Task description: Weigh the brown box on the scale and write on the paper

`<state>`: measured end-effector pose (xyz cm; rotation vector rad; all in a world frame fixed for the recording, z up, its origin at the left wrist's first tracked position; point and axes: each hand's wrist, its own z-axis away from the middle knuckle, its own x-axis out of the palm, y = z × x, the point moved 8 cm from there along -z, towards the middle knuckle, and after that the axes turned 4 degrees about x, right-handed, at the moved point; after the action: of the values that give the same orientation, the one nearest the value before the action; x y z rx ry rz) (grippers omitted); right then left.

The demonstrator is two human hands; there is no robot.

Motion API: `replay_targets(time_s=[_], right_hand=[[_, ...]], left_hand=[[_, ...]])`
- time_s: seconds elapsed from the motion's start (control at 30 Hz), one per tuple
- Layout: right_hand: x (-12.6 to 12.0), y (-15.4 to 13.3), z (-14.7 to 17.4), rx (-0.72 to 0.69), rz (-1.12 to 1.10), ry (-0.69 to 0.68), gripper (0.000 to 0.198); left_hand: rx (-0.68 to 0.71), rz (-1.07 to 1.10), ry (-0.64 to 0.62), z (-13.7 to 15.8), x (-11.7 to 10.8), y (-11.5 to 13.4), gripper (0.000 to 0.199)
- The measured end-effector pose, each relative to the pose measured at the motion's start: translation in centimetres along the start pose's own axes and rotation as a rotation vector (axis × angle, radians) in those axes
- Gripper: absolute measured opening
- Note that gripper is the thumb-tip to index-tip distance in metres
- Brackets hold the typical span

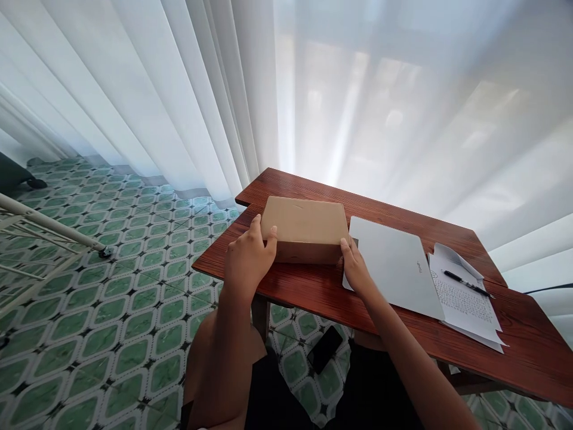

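Observation:
A closed brown cardboard box point(305, 224) sits on the left part of a dark red wooden table point(313, 286). My left hand point(248, 257) grips the box's near left corner, thumb on top. My right hand point(356, 269) presses against the box's near right corner, fingers on its side. Both forearms reach up from the bottom of the view. The box rests flat on the table.
A closed silver laptop point(394, 266) lies right of the box, partly under my right hand. Printed papers point(463, 301) with a black pen point(465, 282) lie further right. A black phone point(324, 349) rests on my lap. White curtains hang behind; green patterned floor tiles lie at left.

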<state>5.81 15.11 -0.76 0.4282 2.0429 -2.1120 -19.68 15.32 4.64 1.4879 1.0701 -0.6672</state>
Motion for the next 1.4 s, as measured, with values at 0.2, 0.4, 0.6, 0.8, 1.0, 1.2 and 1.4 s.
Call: replay_targets(time_s=[0.2,0.4,0.6,0.8,1.0,1.2,1.4], right_hand=[[0.5,-0.3,0.1,0.011,-0.046,-0.046,0.075],[0.6,-0.8,0.3,0.026,-0.071,-0.043,0.073],[1.2,-1.6,0.6,0.049,-0.11,-0.109,0.075],[0.9,-2.3,1.0,0.023,-0.117,-0.099,0.071],[-0.5,-2.8,1.5,0.003,-0.133,-0.044,0.071],[-2.2,-3.2,2.0,-0.028,-0.155,0.005,0.073],[-3.9,-2.6,2.6,-0.022,-0.188,0.027,0.073]], left_hand=[[-0.011,-0.058,-0.029,0.0,0.2,0.3,0.067],[-0.018,-0.061,-0.044,-0.2,0.4,0.1,0.067],[-0.018,-0.068,-0.018,-0.4,-0.1,0.0,0.065],[-0.03,-0.057,0.016,0.1,-1.4,0.5,0.063],[-0.024,-0.02,0.053,0.8,-2.3,1.4,0.063],[0.023,0.008,0.089,1.2,-2.1,2.3,0.067],[0.077,0.005,0.125,2.1,-2.3,4.1,0.066]])
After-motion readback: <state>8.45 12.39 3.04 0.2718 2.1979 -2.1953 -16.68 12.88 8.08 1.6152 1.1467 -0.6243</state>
